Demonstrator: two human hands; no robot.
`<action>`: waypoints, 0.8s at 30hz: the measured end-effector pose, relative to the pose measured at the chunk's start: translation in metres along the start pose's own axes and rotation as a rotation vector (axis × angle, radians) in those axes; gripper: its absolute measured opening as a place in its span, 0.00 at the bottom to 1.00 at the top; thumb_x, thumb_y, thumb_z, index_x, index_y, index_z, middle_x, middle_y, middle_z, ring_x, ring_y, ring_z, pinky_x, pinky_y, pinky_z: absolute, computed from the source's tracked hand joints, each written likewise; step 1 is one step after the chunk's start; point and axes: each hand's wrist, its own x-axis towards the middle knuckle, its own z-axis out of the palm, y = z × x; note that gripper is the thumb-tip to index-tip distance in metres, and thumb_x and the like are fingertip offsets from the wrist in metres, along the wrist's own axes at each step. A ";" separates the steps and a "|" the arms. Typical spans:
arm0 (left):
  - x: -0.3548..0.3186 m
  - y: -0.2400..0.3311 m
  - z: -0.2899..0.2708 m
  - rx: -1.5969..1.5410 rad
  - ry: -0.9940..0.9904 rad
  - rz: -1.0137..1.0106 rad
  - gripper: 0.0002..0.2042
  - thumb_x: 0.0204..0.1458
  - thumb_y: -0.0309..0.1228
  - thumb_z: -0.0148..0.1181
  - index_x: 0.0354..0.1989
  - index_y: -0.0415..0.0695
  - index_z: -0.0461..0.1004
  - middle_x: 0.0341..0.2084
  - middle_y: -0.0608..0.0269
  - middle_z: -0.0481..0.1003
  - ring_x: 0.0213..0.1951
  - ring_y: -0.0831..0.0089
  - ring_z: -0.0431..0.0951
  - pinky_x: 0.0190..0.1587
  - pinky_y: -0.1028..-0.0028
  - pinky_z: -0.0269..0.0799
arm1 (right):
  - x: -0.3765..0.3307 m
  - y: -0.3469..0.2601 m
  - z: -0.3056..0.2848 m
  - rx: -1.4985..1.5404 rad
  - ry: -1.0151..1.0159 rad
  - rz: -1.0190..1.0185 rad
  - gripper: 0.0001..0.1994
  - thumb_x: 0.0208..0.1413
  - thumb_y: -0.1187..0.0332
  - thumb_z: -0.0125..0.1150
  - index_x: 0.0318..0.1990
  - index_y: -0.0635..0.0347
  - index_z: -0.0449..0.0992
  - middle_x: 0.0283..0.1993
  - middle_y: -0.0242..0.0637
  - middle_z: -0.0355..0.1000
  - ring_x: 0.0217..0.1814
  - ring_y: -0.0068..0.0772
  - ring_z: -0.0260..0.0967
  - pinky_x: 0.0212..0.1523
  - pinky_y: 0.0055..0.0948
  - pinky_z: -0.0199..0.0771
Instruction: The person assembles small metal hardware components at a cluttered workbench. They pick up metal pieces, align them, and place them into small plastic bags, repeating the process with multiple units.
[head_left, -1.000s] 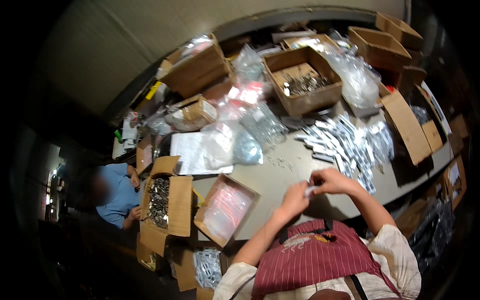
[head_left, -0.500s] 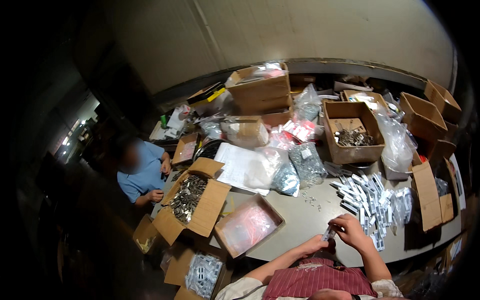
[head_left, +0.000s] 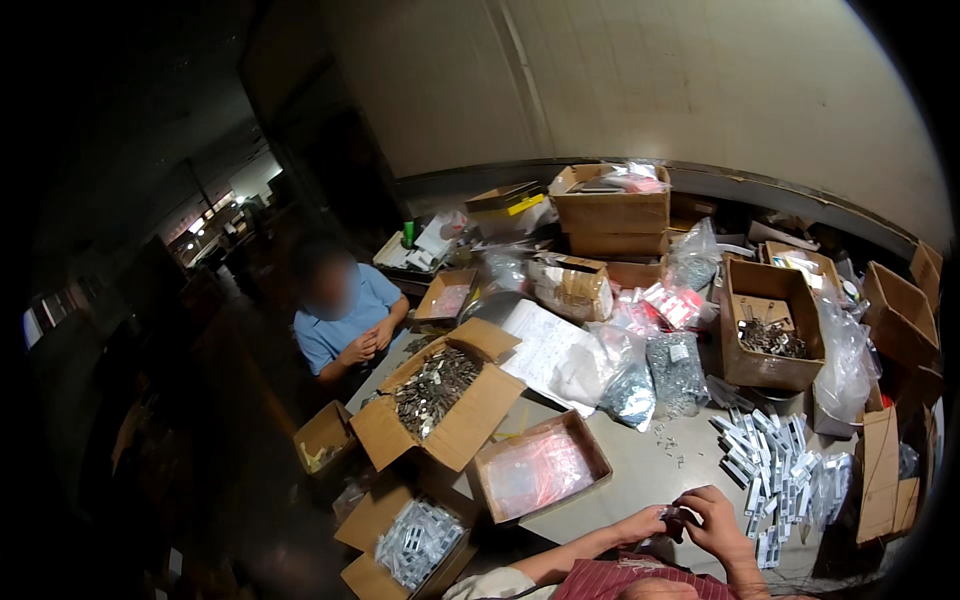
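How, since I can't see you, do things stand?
Left hand, right hand together on small piece, details unclear. Silvery parts pile beside right hand. Loose bits ahead.

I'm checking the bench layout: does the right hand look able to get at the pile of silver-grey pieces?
Probably yes: the silver-grey pieces lie close beside the right hand, with nothing visible between, though it seems busy with a small dark part.

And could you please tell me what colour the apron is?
The apron is dark red with pale stripes, in the head view.
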 end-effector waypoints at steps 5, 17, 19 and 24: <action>0.008 -0.013 -0.011 0.147 -0.015 0.093 0.24 0.50 0.15 0.50 0.59 0.36 0.72 0.50 0.59 0.77 0.53 0.73 0.74 0.57 0.72 0.69 | -0.005 0.008 0.011 -0.102 -0.103 -0.159 0.16 0.37 0.72 0.68 0.40 0.53 0.85 0.39 0.34 0.79 0.51 0.41 0.72 0.66 0.47 0.61; -0.005 0.013 -0.002 0.437 -0.004 0.065 0.21 0.49 0.19 0.59 0.55 0.35 0.74 0.42 0.61 0.78 0.47 0.75 0.75 0.52 0.71 0.71 | -0.011 -0.002 0.009 -0.110 0.047 -0.119 0.13 0.37 0.77 0.69 0.34 0.59 0.79 0.39 0.39 0.73 0.54 0.49 0.68 0.65 0.55 0.61; -0.006 0.001 -0.005 0.508 0.122 0.052 0.20 0.52 0.22 0.61 0.56 0.37 0.75 0.43 0.59 0.80 0.46 0.75 0.77 0.51 0.71 0.73 | -0.017 0.009 0.017 -0.040 0.049 -0.003 0.10 0.41 0.78 0.70 0.34 0.61 0.78 0.39 0.41 0.74 0.50 0.48 0.71 0.58 0.48 0.68; -0.017 -0.011 -0.014 0.628 0.461 0.141 0.15 0.61 0.30 0.62 0.56 0.42 0.80 0.43 0.61 0.83 0.43 0.76 0.81 0.48 0.73 0.76 | -0.041 0.042 0.034 0.169 0.110 0.273 0.08 0.50 0.76 0.71 0.35 0.66 0.76 0.33 0.43 0.75 0.34 0.42 0.76 0.38 0.35 0.76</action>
